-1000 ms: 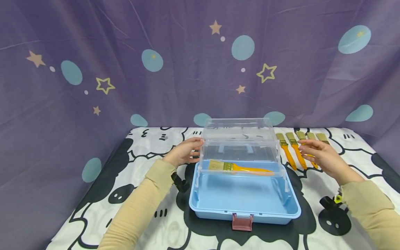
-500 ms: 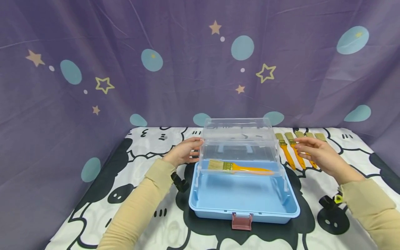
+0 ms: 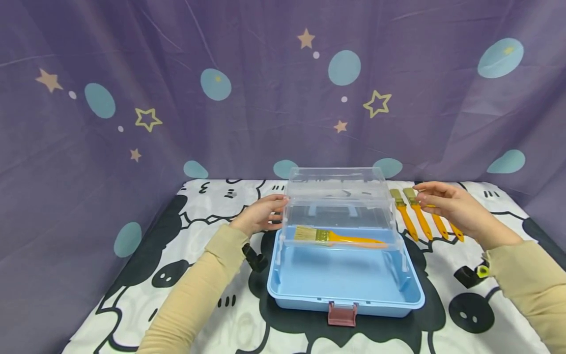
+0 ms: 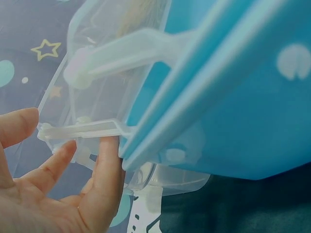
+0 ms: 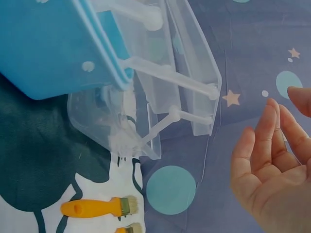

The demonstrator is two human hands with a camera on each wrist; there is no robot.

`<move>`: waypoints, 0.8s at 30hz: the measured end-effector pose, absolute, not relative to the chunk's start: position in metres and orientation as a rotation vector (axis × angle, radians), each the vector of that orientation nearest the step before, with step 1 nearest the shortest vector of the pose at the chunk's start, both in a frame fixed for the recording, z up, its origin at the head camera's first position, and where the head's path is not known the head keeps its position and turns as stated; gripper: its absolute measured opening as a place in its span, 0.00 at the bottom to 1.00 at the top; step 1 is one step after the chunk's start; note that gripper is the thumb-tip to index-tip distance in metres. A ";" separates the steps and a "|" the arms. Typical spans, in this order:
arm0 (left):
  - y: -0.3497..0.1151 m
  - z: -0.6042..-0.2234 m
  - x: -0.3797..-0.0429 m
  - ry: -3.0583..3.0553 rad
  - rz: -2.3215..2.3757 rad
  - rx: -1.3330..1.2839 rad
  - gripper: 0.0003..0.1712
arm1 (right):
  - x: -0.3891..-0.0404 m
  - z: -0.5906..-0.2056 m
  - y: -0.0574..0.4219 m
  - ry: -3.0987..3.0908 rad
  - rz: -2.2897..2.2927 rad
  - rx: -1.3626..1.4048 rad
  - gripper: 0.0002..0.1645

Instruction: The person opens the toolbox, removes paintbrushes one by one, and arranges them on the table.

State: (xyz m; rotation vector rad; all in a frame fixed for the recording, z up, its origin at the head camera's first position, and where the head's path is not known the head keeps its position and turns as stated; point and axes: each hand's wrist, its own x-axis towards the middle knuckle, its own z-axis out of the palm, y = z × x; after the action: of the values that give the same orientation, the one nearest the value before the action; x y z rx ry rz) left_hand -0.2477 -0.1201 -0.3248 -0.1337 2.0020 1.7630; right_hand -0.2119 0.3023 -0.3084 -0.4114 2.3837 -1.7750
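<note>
A light-blue box (image 3: 345, 275) stands with its clear lid and trays (image 3: 336, 184) raised at the back. One paintbrush (image 3: 358, 240) with an orange handle lies crosswise in a clear tray. My left hand (image 3: 260, 215) is at the left side of the raised trays; in the left wrist view its spread fingers (image 4: 108, 179) touch the clear plastic near the hinge arms. My right hand (image 3: 457, 209) hovers over the row of paintbrushes (image 3: 406, 221) right of the box, fingers loosely bent and holding nothing. It hides the bristles of some brushes.
A pink latch (image 3: 342, 314) hangs at the box's front. A black-and-white patterned cloth (image 3: 239, 319) covers the table. Behind it hangs a purple curtain (image 3: 265, 132) with stars and ovals.
My right hand has shifted slightly left and then up above the brushes, covering several bristle heads and uncovering more handles. The left hand, the box and the brush in the tray stay put.
</note>
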 end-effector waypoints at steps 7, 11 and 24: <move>-0.120 -0.324 -0.247 2.005 1.759 -0.130 0.25 | -0.211 -0.300 0.297 2.431 -1.724 -0.422 0.16; -0.120 -0.324 -0.247 1.998 1.761 -0.125 0.25 | -0.211 -0.294 0.288 2.490 -1.622 -0.396 0.11; -0.120 -0.323 -0.246 2.009 1.744 -0.109 0.25 | -0.210 -0.273 0.260 2.485 -1.570 -0.453 0.10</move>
State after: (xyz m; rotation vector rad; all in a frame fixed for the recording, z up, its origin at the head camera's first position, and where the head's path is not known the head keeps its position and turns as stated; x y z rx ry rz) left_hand -0.2462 -0.1203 -0.3228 -0.1091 2.0093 1.7438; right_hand -0.2104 0.2597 -0.2730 -0.4527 2.4847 -1.5700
